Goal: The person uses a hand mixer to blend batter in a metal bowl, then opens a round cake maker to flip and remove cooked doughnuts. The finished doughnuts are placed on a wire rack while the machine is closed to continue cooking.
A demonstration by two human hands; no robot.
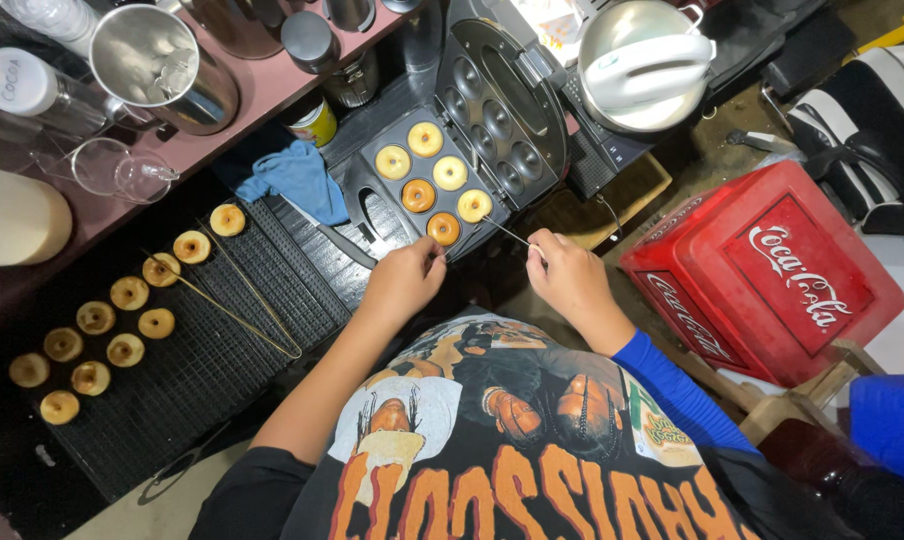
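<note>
Mini doughnuts (419, 195), six in number, sit in the wells of the open black doughnut maker (412, 190) (lid (507, 100) tilted up behind). The left hand (404, 280) is curled with fingers pressed together just below the plate's front edge; what it grips cannot be told. The right hand (569, 275) pinches a thin skewer (507, 232) whose tip points toward the nearest doughnut. Finished doughnuts (127, 295) lie on the black rack (232, 350) to the left, beside long tongs (237, 300).
</note>
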